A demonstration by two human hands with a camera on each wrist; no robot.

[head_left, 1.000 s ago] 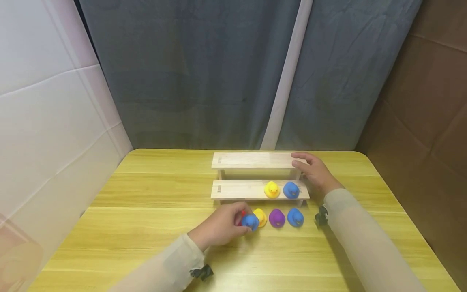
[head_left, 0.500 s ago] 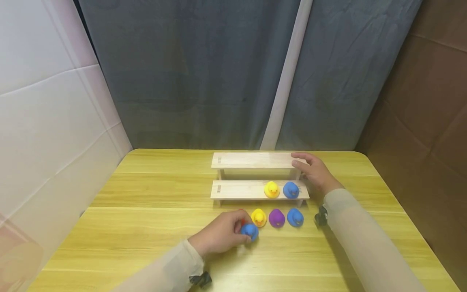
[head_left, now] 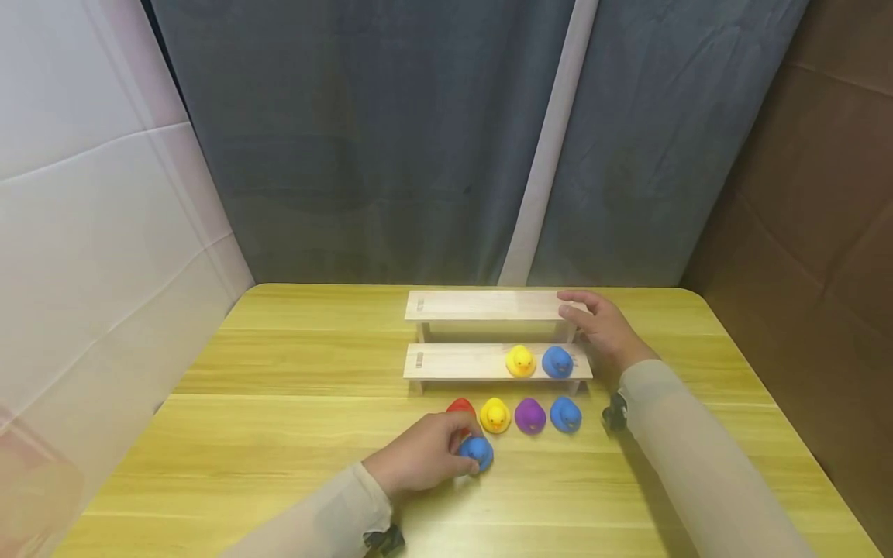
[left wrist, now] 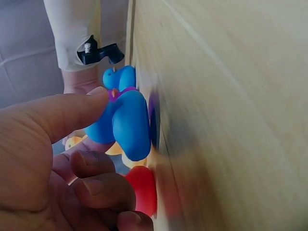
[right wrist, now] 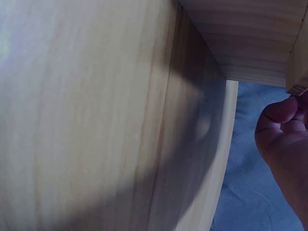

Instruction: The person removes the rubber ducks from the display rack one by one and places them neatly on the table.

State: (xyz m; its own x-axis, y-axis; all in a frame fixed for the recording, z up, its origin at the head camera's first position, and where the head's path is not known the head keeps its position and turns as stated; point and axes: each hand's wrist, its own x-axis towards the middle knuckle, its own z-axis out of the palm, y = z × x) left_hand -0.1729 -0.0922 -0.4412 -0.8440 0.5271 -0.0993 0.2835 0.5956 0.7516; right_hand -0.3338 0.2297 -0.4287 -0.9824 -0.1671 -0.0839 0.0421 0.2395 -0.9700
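My left hand (head_left: 422, 453) pinches a blue rubber duck (head_left: 477, 452) between thumb and fingers, low over the wooden table. In the left wrist view the duck's underside faces the tabletop, with a dark shadow beside it. Just behind that hand sits a red duck (head_left: 460, 405), partly hidden by the fingers. To its right stand a yellow duck (head_left: 494, 417), a purple duck (head_left: 530, 417) and another blue duck (head_left: 566, 416) in a row. My right hand (head_left: 608, 332) grips the right end of the upper board of a two-tier wooden shelf (head_left: 481, 305).
On the shelf's lower board (head_left: 453, 361) sit a yellow duck (head_left: 520, 362) and a blue duck (head_left: 557, 363) near the right end. Behind the table (head_left: 279, 372) hangs a grey-blue curtain (head_left: 370, 155). A white wall covering rises at left and a brown one at right.
My left hand has drawn the blue duck back toward me, away from the row, uncovering the yellow duck and part of the red one. My right hand stays on the shelf.
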